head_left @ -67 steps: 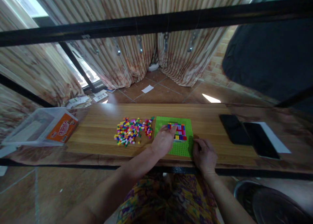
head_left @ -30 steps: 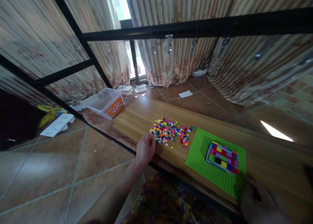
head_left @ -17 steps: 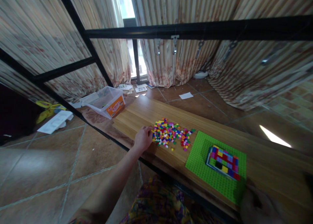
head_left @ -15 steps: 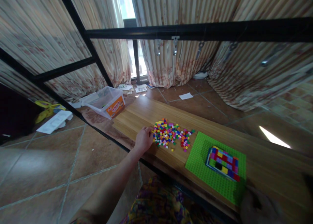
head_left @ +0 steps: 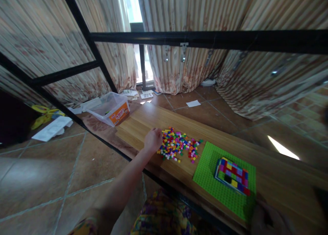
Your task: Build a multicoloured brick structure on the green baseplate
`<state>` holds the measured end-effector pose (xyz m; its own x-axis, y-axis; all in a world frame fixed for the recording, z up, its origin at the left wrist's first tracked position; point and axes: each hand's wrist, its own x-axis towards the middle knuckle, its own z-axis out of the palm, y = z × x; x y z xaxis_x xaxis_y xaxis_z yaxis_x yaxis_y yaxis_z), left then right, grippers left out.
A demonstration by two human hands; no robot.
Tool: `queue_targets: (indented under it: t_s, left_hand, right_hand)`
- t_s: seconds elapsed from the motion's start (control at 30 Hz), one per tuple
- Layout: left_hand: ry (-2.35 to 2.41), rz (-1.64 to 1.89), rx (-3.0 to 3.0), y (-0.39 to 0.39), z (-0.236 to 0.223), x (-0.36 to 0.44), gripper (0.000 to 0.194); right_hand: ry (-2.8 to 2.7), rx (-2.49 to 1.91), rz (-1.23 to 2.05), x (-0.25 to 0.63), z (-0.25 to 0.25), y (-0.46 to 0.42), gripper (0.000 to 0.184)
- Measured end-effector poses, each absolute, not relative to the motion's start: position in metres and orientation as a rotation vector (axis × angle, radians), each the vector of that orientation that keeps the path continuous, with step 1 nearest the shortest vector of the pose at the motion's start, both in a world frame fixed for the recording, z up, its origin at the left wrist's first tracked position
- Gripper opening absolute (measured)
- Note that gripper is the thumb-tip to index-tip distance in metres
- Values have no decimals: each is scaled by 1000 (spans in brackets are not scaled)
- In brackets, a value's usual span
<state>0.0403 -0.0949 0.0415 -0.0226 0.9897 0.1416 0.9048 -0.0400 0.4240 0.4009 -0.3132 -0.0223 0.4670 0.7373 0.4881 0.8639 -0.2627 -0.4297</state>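
My left hand (head_left: 153,139) is at the left edge of a pile of small multicoloured building bricks (head_left: 176,144), palm down. Its fingers are curled in, and what they may hold is hidden. To the right of the pile lies a green studded baseplate (head_left: 205,175). On it sits a low block built of coloured bricks (head_left: 232,175), with a dark square spot in its top layer. My right hand (head_left: 269,218) is in shadow at the lower right, by the baseplate's near right corner. Dim light and blur obscure its fingers.
The wooden bench (head_left: 151,115) carries the bricks and baseplate. A clear plastic tub (head_left: 109,106) with an orange label stands beyond its left end. A black metal frame (head_left: 205,40) crosses in front of the curtains. Papers (head_left: 193,103) lie on the tiled floor.
My left hand has shifted slightly up at the pile's edge, its fingers now more curled. Some bricks at the pile's near left edge have moved. My right hand stays by the baseplate corner.
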Motion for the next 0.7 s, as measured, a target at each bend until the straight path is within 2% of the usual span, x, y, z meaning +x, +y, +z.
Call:
queue_targets:
  t_s: [0.37, 0.7]
  left_hand:
    - [1855, 546, 2182, -71, 45, 51, 27]
    - [1764, 514, 2290, -61, 47, 62, 18]
  right_hand:
    - [-1340, -2111, -264, 398, -16, -313, 33]
    - [-1279, -2246, -340, 390, -14, -311, 34]
